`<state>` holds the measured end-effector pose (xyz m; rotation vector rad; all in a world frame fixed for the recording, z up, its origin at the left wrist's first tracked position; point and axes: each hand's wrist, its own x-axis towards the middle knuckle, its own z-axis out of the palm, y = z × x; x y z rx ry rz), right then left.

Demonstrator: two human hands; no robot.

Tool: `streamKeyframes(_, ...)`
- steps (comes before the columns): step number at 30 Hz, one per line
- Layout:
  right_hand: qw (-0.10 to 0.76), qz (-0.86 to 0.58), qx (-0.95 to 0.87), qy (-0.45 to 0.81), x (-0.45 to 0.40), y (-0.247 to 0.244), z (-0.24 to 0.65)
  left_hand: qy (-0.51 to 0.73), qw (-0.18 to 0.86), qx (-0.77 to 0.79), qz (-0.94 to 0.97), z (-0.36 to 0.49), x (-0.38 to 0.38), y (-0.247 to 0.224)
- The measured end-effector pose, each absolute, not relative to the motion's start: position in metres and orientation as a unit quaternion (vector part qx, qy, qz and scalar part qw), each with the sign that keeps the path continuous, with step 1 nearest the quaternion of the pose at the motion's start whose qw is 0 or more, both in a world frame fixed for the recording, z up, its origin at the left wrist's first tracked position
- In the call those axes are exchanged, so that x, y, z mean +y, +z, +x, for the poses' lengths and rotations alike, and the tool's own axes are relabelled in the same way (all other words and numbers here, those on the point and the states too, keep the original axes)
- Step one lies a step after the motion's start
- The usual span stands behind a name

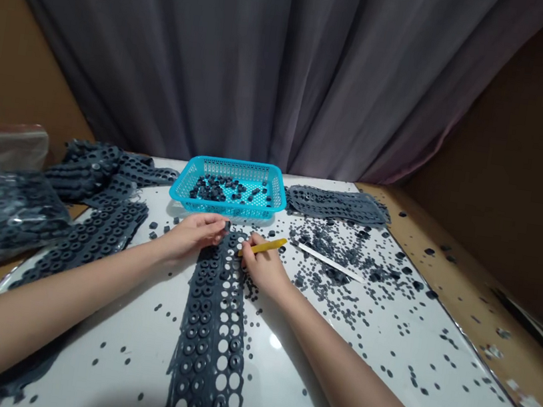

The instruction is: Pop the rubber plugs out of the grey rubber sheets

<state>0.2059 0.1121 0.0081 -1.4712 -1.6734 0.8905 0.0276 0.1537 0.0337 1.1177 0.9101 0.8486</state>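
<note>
A dark rubber sheet (214, 330) with rows of rings and round holes lies lengthwise on the white table. At its far left edge is my left hand (197, 232), fingers pinched round a small dark piece. My right hand (265, 267) grips a yellow tool (265, 246) over the sheet's far right part, the tool pointing up to the right. Just beyond both hands stands a blue basket (226, 209) with many small dark rings inside.
Small dark discs and a white strip (328, 262) are scattered at the right. More sheets (89, 238) lie at the left, beside a clear bag (1, 219) of dark pieces. Another sheet stack (337, 204) sits right of the basket. A grey curtain hangs behind.
</note>
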Motion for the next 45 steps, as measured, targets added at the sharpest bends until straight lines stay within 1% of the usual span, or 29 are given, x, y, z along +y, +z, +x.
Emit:
streamKeyframes(3,0.361,-0.573,-0.645,0.353,0.112,0.007,0.207,0.39,0.757,0.356,0.384,0.032,0.142,0.044)
streamKeyframes(7,0.367,-0.569,-0.643,0.357,0.112,0.006,0.208,0.383,0.795,0.325,0.34,0.035,0.137,0.051)
streamKeyframes(11,0.376,-0.569,-0.63,0.373,0.113,0.002,0.209,0.363,0.788,0.367,0.336,0.039,0.137,0.052)
streamKeyframes(16,0.382,-0.568,-0.625,0.376,0.115,-0.001,0.21,0.323,0.731,0.431,0.419,0.039,0.142,0.047)
streamKeyframes(17,0.382,-0.568,-0.625,0.376,0.116,-0.002,0.21,0.322,0.702,0.441,0.458,0.037,0.148,0.049)
streamKeyframes(19,0.379,-0.567,-0.625,0.38,0.116,-0.002,0.211,0.343,0.587,0.468,0.564,0.032,0.166,0.056)
streamKeyframes(21,0.375,-0.566,-0.626,0.383,0.116,-0.001,0.211,0.384,0.377,0.504,0.676,0.025,0.191,0.067)
streamKeyframes(23,0.374,-0.564,-0.635,0.372,0.116,0.002,0.212,0.395,0.287,0.524,0.698,0.016,0.218,0.076)
streamKeyframes(24,0.375,-0.563,-0.642,0.36,0.116,0.003,0.212,0.338,0.187,0.551,0.74,0.012,0.229,0.077)
streamKeyframes(27,0.393,-0.556,-0.653,0.333,0.116,0.007,0.214,0.284,0.11,0.596,0.743,0.003,0.247,0.07)
streamKeyframes(29,0.408,-0.553,-0.645,0.333,0.117,0.008,0.215,0.276,0.055,0.598,0.75,0.002,0.245,0.059)
streamKeyframes(31,0.417,-0.559,-0.631,0.341,0.12,0.007,0.214,0.26,-0.014,0.545,0.797,0.004,0.234,0.051)
streamKeyframes(33,0.417,-0.568,-0.619,0.347,0.123,0.004,0.213,0.233,-0.056,0.435,0.868,0.01,0.218,0.046)
streamKeyframes(36,0.416,-0.58,-0.61,0.344,0.127,-0.001,0.211,0.178,-0.066,0.281,0.941,0.022,0.196,0.044)
streamKeyframes(38,0.423,-0.584,-0.603,0.343,0.129,-0.004,0.21,0.132,-0.048,0.244,0.96,0.03,0.187,0.041)
streamKeyframes(41,0.432,-0.583,-0.586,0.361,0.129,-0.006,0.21,0.07,0.028,0.264,0.961,0.037,0.184,0.035)
streamKeyframes(43,0.431,-0.579,-0.584,0.371,0.129,-0.005,0.21,0.057,0.069,0.293,0.952,0.038,0.185,0.031)
streamKeyframes(45,0.415,-0.574,-0.604,0.364,0.13,-0.001,0.21,0.059,0.084,0.309,0.945,0.038,0.186,0.029)
